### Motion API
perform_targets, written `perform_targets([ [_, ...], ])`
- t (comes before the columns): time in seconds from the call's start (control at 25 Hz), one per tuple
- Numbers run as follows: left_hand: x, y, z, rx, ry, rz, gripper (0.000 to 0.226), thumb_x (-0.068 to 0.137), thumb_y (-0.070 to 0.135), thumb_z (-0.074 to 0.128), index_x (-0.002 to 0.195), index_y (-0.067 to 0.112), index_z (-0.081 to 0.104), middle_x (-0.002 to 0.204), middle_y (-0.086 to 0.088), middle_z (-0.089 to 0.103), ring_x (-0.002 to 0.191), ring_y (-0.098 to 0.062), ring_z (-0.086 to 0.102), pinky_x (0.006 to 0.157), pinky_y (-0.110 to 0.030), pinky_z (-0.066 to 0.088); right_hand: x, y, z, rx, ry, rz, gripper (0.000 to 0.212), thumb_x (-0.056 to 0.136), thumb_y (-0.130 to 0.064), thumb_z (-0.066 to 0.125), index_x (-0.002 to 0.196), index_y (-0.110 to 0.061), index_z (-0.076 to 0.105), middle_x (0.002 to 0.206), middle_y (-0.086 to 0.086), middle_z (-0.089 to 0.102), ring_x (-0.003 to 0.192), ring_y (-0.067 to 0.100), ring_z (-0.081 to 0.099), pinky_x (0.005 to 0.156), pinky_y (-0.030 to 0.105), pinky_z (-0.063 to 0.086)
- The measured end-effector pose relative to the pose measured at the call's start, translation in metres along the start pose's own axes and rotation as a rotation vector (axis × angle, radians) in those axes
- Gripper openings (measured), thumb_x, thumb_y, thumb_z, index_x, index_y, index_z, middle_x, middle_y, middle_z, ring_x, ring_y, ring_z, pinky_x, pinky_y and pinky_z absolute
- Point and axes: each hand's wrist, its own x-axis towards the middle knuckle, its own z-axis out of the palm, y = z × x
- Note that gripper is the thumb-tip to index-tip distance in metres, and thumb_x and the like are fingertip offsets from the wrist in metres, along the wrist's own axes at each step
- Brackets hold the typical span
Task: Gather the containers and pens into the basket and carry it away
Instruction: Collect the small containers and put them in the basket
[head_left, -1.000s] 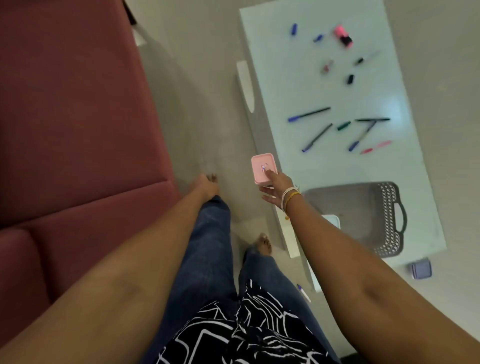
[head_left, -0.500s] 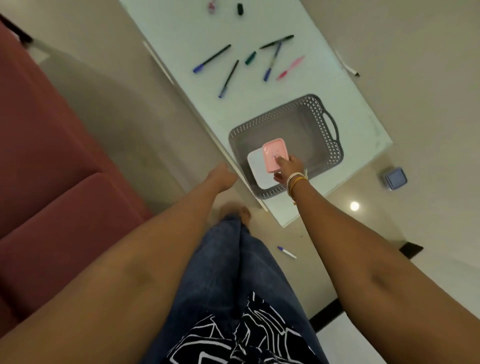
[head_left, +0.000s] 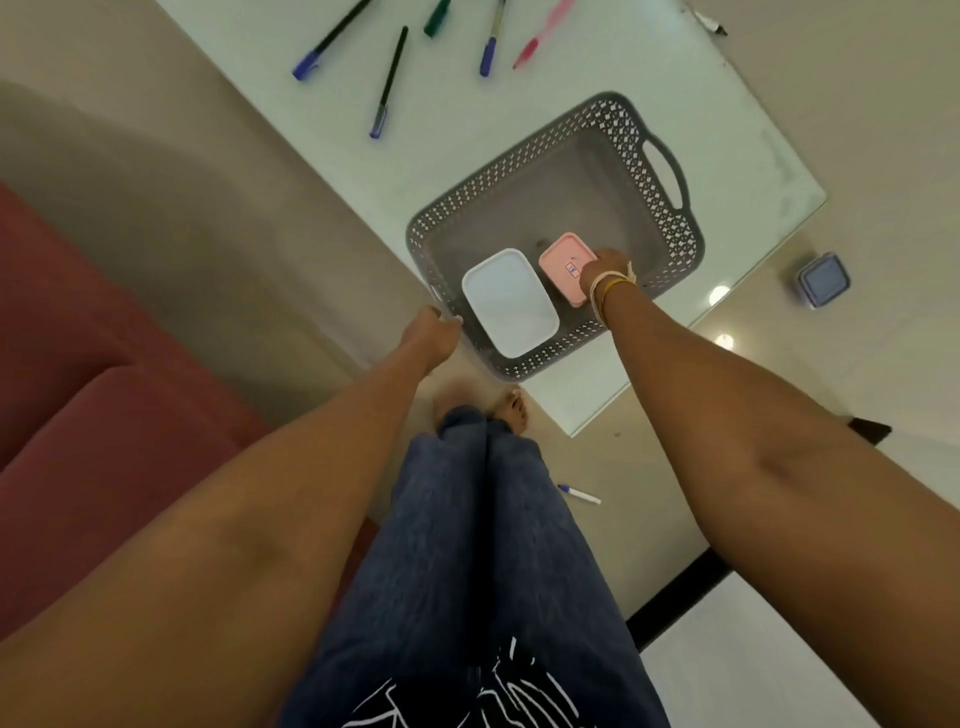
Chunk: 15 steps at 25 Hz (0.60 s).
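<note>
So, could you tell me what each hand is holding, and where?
The right hand holds the pink container at its near right edge. The left hand grips the basket at its near rim.

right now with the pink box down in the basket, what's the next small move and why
Probably let go: the right hand holds the pink container, which sits low in the grey basket beside the white container. Then lift out and reach for the pens on the table.
</note>
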Motion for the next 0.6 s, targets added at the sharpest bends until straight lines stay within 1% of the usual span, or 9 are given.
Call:
perform_targets([
  [0.04,0.005,0.002,0.002,-0.001,-0.007,0.003,0.045,0.098,0.035,0.041,0.136,0.010,0.041,0.125,-0.011,0.059,0.108,-0.031,0.062,0.077,-0.039,0.048,0.003,0.000,0.001,-0.038,-0.029,0.027,0.041,0.098,-0.010,0.048,0.138,0.000,0.047,0.141,0.015,0.052,0.128,0.033,0.051,0.084,0.029,0.048],
  [0.08,0.010,0.004,0.003,0.005,-0.006,0.014,0.039,0.099,0.034,0.041,0.128,0.008,0.047,0.117,-0.009,0.062,0.102,-0.030,0.064,0.075,-0.038,0.048,0.004,-0.002,0.002,-0.090,-0.044,0.053,0.046,0.100,-0.017,0.048,0.142,0.000,0.041,0.146,0.014,0.046,0.134,0.032,0.045,0.100,0.031,0.045],
  [0.12,0.012,0.006,0.004,0.020,-0.002,0.021,0.030,0.099,0.030,0.041,0.117,0.008,0.051,0.109,-0.008,0.061,0.095,-0.030,0.065,0.072,-0.037,0.047,0.004,-0.003,0.000,-0.137,-0.037,0.063,0.051,0.101,-0.023,0.046,0.145,0.000,0.036,0.151,0.013,0.040,0.139,0.031,0.038,0.111,0.034,0.036],
  [0.16,0.013,0.008,0.004,0.037,-0.001,0.025,0.022,0.099,0.026,0.040,0.106,0.009,0.052,0.102,-0.008,0.058,0.087,-0.027,0.061,0.069,-0.037,0.044,0.002,-0.005,-0.003,-0.187,-0.045,0.045,0.055,0.101,-0.027,0.046,0.146,0.000,0.031,0.153,0.013,0.036,0.142,0.030,0.034,0.115,0.034,0.029],
  [0.28,0.007,0.010,-0.001,0.087,-0.009,0.015,0.017,0.098,0.022,0.039,0.096,0.011,0.052,0.097,-0.009,0.057,0.082,-0.024,0.053,0.066,-0.035,0.041,-0.020,-0.014,-0.012,-0.281,-0.135,-0.017,0.053,0.100,-0.013,0.047,0.146,0.006,0.027,0.153,0.019,0.031,0.142,0.034,0.030,0.113,0.035,0.024],
  [0.32,0.002,0.011,-0.004,0.100,-0.010,0.023,0.018,0.097,0.022,0.039,0.097,0.010,0.053,0.099,-0.010,0.060,0.082,-0.024,0.054,0.064,-0.034,0.041,-0.022,-0.007,-0.011,-0.277,-0.123,-0.041,0.052,0.099,-0.010,0.047,0.145,0.006,0.029,0.152,0.020,0.033,0.140,0.036,0.032,0.112,0.036,0.027],
  [0.44,-0.022,0.017,-0.011,0.199,-0.001,0.048,0.024,0.096,0.019,0.040,0.108,0.005,0.056,0.116,-0.014,0.064,0.086,-0.025,0.056,0.060,-0.032,0.041,-0.033,0.008,-0.011,-0.191,0.035,-0.054,0.053,0.088,-0.018,0.060,0.135,0.000,0.043,0.138,0.023,0.050,0.127,0.038,0.050,0.105,0.042,0.042],
  [0.48,-0.034,0.021,-0.013,0.258,0.012,0.077,0.028,0.097,0.017,0.040,0.114,0.002,0.056,0.120,-0.016,0.063,0.090,-0.027,0.057,0.064,-0.035,0.043,-0.036,0.015,-0.011,-0.166,0.047,-0.085,0.051,0.086,-0.019,0.062,0.132,-0.002,0.046,0.134,0.022,0.053,0.123,0.038,0.053,0.101,0.043,0.046],
  [0.6,-0.069,0.037,-0.015,0.398,0.032,0.183,0.034,0.097,0.012,0.040,0.124,-0.004,0.055,0.128,-0.021,0.058,0.113,-0.036,0.056,0.090,-0.040,0.045,-0.075,0.022,-0.027,-0.139,0.024,-0.115,0.048,0.086,-0.018,0.061,0.131,-0.005,0.051,0.130,0.021,0.057,0.119,0.039,0.056,0.095,0.042,0.049],
])
